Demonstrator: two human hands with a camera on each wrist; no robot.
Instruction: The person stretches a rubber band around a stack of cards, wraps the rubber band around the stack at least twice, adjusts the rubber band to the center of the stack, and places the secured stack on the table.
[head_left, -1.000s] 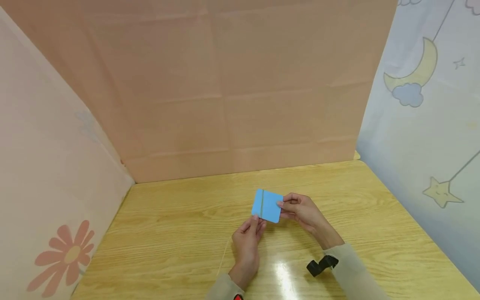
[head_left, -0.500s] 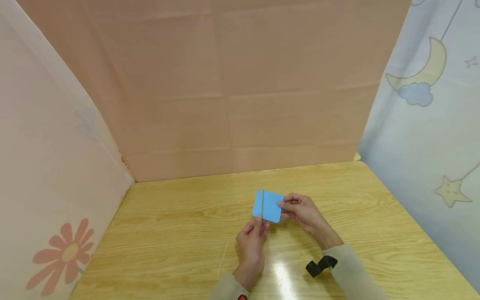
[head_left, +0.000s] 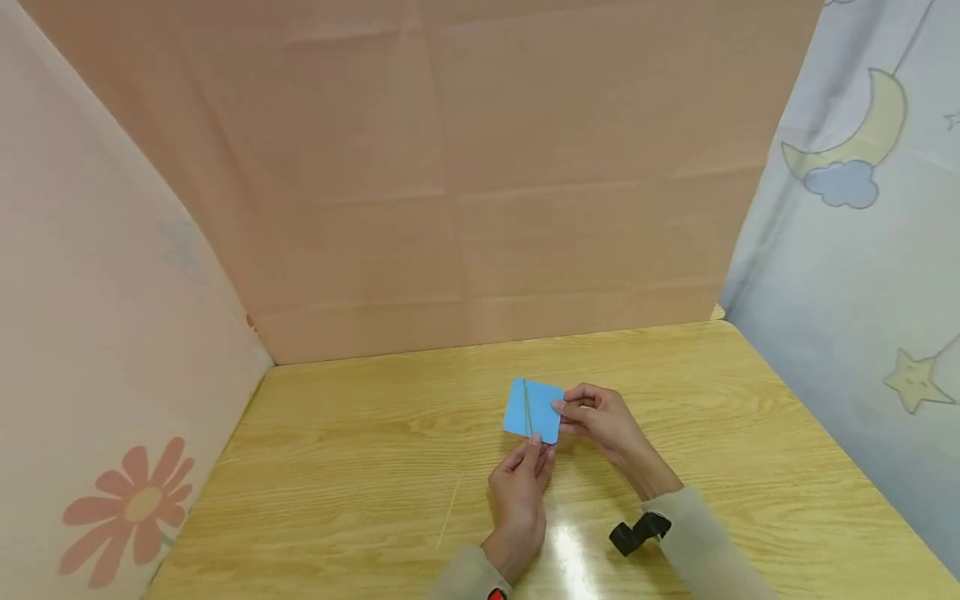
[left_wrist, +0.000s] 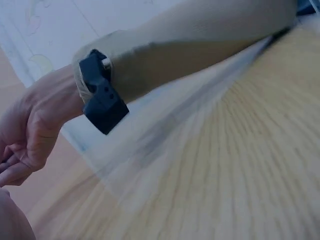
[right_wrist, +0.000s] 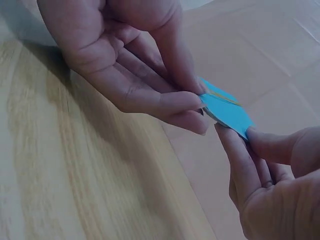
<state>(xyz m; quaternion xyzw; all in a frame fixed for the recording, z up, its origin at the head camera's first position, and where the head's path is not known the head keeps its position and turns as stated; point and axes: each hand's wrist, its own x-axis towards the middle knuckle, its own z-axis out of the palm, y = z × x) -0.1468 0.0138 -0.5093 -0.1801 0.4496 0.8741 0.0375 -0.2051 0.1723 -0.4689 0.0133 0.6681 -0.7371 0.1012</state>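
Observation:
A thin blue square piece (head_left: 542,412), like a small stack of cards, is held above the table between both hands, with a yellowish rubber band (head_left: 527,404) around it. My left hand (head_left: 519,492) pinches the near edge, its thumb on the band where two strands spread apart. On the right edge, my right hand (head_left: 607,421) grips with the thumb on top and fingers below. The right wrist view shows the left hand (right_wrist: 135,65) and right hand (right_wrist: 280,175) at opposite sides of the blue piece (right_wrist: 227,112). In the left wrist view the blue piece is out of sight.
The wooden table (head_left: 360,433) has a thin pale line (head_left: 448,512) lying left of the left hand. A plain brownish sheet (head_left: 450,208) stands behind, with patterned cloth at both sides. A black wrist camera (head_left: 639,533) juts from the right sleeve.
My left hand has slid rightward along the near edge, drawing the rubber band's near end with it, so the strands now slant apart. The right hand has kept its grip.

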